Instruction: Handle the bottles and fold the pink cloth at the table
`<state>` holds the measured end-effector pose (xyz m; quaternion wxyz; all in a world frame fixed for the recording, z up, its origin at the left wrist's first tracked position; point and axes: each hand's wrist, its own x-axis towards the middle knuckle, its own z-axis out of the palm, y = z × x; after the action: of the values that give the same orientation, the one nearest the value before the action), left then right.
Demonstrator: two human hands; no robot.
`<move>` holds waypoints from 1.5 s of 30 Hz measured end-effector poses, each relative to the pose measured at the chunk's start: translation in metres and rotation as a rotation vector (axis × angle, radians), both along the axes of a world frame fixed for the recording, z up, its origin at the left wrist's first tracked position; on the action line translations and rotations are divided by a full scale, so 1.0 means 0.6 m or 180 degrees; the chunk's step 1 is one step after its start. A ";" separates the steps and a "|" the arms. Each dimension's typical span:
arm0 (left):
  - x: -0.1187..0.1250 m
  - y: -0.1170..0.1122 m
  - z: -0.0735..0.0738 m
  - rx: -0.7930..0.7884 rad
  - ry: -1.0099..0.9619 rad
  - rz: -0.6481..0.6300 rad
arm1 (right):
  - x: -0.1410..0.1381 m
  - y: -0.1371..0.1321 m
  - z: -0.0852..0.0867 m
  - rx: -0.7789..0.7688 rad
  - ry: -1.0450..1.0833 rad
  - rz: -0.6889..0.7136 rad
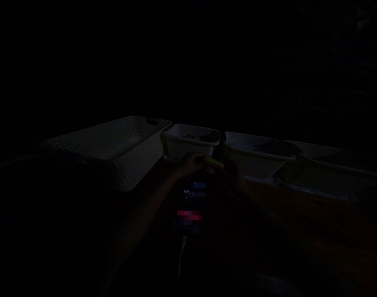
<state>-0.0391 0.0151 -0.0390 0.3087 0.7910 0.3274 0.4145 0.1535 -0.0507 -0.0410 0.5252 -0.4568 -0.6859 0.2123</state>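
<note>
The picture is very dark. A small yellow-green thing (214, 162) is held up between my two hands, in front of the middle tubs; its kind cannot be made out. My left hand (190, 163) comes in from the lower left, with its fingers closed on the left end of the thing. On the other side, my right hand (234, 172) is mostly lost in shadow, closed at the thing's right end. Below the hands is a phone (188, 206) with a lit screen, partly pixelated. A pale cable (183, 244) runs from its near end.
A large white perforated basket (145, 161) stands on the left. Beside it is a small white tub (190, 146) with something unclear inside. Farther right are a second white tub (256, 161) and a third tub (324, 177). A reddish-brown surface (314, 218) shows dimly.
</note>
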 end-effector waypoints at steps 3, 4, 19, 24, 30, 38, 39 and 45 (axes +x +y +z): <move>0.001 -0.001 0.000 -0.0016 -0.0034 -0.0090 | -0.001 0.000 0.000 -0.0025 0.0100 0.0040; 0.001 -0.002 0.000 -0.0034 -0.0044 -0.0115 | -0.001 0.001 -0.001 -0.0028 0.0125 0.0034; -0.023 0.011 0.011 0.0254 0.0610 0.0229 | -0.001 -0.002 0.005 -0.0313 -0.1036 -0.0096; -0.024 0.001 0.014 0.0409 0.0868 0.0115 | 0.008 0.003 0.000 -0.0257 -0.1272 -0.0286; -0.017 0.009 0.004 0.0376 0.0599 0.0019 | 0.010 0.002 0.001 -0.0026 -0.1202 -0.0398; -0.012 0.007 -0.003 0.0322 0.0444 0.0067 | 0.015 0.004 0.004 -0.0065 -0.1160 -0.0356; -0.012 0.006 -0.002 0.0331 0.0415 0.0121 | 0.015 0.005 0.003 -0.0081 -0.1099 -0.0339; -0.016 -0.003 0.021 0.0432 0.0013 0.0017 | 0.008 0.008 0.005 -0.0030 -0.0274 0.0000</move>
<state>-0.0489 0.0132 -0.0261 0.2525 0.8101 0.3013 0.4349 0.1583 -0.0458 -0.0381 0.4930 -0.4679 -0.7069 0.1957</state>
